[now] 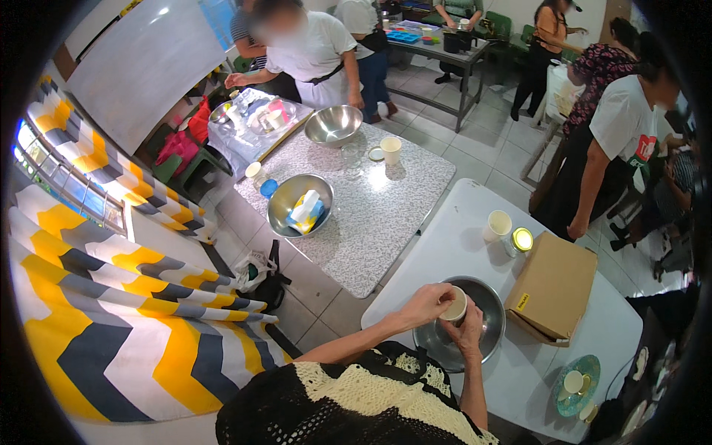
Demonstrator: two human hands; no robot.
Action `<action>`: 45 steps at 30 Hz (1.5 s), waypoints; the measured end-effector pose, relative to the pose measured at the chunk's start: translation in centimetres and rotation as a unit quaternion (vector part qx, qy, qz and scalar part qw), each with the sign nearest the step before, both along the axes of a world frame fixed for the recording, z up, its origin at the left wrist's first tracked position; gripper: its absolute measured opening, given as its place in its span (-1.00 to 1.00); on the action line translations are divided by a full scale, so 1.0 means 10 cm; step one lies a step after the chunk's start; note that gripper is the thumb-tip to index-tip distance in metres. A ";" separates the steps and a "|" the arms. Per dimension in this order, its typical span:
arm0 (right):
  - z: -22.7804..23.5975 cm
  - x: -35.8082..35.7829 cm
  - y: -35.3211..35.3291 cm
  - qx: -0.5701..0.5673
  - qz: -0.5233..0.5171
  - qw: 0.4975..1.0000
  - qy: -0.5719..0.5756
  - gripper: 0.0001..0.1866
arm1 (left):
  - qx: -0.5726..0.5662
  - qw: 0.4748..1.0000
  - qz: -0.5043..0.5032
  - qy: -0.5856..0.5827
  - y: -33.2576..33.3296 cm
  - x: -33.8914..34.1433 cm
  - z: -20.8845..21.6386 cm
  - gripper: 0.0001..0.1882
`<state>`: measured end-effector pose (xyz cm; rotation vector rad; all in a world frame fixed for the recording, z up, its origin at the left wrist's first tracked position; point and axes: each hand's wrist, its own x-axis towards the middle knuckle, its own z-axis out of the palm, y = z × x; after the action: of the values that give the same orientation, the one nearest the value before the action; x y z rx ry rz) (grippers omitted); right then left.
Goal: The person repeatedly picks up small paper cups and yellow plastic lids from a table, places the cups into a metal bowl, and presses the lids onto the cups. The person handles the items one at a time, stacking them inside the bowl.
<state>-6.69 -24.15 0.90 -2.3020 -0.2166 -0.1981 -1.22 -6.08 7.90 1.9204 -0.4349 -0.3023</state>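
Over a large steel mixing bowl (437, 347) on the white table, I hold a pale paper cup (455, 305). My right hand (467, 337) is wrapped round the cup's near side. My left hand (430, 304) is closed at its left side, fingertips at the rim; whether they pinch anything besides the cup is too small to tell. The cup's contents do not show clearly. Beyond the bowl stand another paper cup (497, 225) and a glass jar with a yellow-green lid (521, 239).
A cardboard box (552, 289) sits right of the bowl. Nearer lies a teal plate (567, 406) with a small cup on it. The speckled table (371, 222) ahead bears two steel bowls and cups. People stand around; one is close by the white table's far right side.
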 end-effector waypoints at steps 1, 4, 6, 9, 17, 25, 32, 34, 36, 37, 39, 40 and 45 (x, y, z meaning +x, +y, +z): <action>0.03 0.01 0.01 0.003 0.006 1.000 -0.008 -0.12 | 0.001 1.000 0.000 -0.001 0.01 0.00 0.00 -0.80; 0.06 0.02 0.02 0.008 0.012 0.999 -0.033 -0.14 | 0.002 1.000 0.003 -0.003 0.00 0.00 0.07 -0.83; 0.04 0.02 0.02 0.014 0.002 0.999 -0.029 -0.14 | 0.025 0.999 0.007 -0.027 -0.02 -0.01 0.08 -0.84; 0.11 0.02 0.02 0.016 0.011 1.000 -0.022 -0.12 | 0.081 0.991 0.002 -0.103 -0.05 -0.02 0.02 -0.85; 0.10 0.01 0.00 0.028 0.012 1.000 0.006 -0.12 | 0.204 0.951 -0.127 -0.194 -0.14 0.10 -0.14 -0.87; 0.16 0.01 0.02 0.031 0.010 0.999 0.000 -0.16 | 0.206 0.941 -0.190 -0.190 -0.16 0.24 -0.30 -0.83; 0.15 0.01 0.02 0.033 0.015 0.999 0.005 -0.14 | 0.164 0.954 -0.206 -0.141 -0.18 0.23 -0.32 -0.83; 0.15 0.01 0.02 0.035 0.013 0.999 0.012 -0.14 | 0.142 0.957 -0.215 -0.130 -0.19 0.25 -0.32 -0.82; 0.15 0.01 0.02 0.036 0.012 0.999 0.014 -0.15 | 0.124 0.960 -0.219 -0.120 -0.20 0.25 -0.29 -0.81; 0.15 0.01 0.02 0.036 0.012 0.999 0.013 -0.15 | 0.116 0.962 -0.219 -0.115 -0.20 0.25 -0.27 -0.81; 0.15 0.01 0.02 0.036 0.013 0.999 0.011 -0.16 | 0.105 0.965 -0.218 -0.104 -0.21 0.24 -0.23 -0.80; 0.14 0.01 0.02 0.036 0.013 0.999 0.009 -0.16 | 0.103 0.965 -0.218 -0.099 -0.21 0.24 -0.22 -0.80; 0.13 0.00 0.01 0.035 0.022 0.999 0.007 -0.18 | 0.132 0.957 -0.238 -0.098 -0.21 0.26 -0.28 -0.79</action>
<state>-6.67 -24.07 2.16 -2.2260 -0.2484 -0.1646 1.34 -8.14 5.07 2.0961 -1.0414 -0.5046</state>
